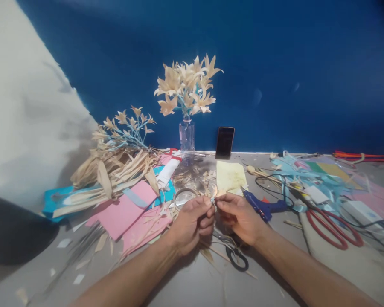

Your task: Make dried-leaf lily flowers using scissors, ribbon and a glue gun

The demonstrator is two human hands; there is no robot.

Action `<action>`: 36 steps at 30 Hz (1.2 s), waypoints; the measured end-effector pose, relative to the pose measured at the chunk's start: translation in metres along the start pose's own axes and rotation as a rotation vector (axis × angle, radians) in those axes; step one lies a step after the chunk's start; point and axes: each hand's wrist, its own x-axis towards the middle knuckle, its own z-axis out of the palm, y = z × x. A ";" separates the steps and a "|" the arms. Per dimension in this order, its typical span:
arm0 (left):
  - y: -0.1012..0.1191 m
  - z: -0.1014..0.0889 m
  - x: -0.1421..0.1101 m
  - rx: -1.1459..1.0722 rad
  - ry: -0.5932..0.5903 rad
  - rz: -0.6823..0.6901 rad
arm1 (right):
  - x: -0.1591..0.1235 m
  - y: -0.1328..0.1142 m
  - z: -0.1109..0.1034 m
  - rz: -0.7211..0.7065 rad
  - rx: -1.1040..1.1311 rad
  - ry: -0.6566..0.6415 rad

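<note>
My left hand and my right hand meet at the middle of the work surface, fingertips pinched together. Between them is a small husk flower, its pale petal showing above the fingers and a bit of light blue at its base. Most of it is hidden by my fingers. Below my hands lie black-handled scissors. A blue glue gun rests just right of my right hand, and a roll of tape lies beyond my left hand.
Behind stand a clear vase of husk flowers and a phone against the blue wall. Dried husks and pink paper lie left. Red-handled scissors, a cord and blue strips lie right. A yellow cloth-like square lies ahead.
</note>
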 end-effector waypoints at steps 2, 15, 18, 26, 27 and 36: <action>0.001 0.001 -0.001 0.000 0.001 0.016 | 0.003 0.002 -0.003 -0.001 -0.010 0.031; -0.002 0.003 -0.006 0.517 0.330 0.347 | -0.003 0.007 0.004 -0.029 0.022 -0.098; -0.003 0.002 -0.008 0.601 0.359 0.419 | -0.005 0.007 0.005 -0.133 -0.135 -0.043; -0.011 -0.006 -0.008 0.970 0.406 0.731 | -0.012 -0.001 0.013 -0.200 -0.164 0.021; -0.011 -0.006 -0.008 1.012 0.398 0.776 | -0.012 0.001 0.013 -0.179 -0.129 0.012; -0.014 -0.007 -0.005 1.215 0.326 0.908 | -0.012 0.010 0.014 -0.119 0.044 0.020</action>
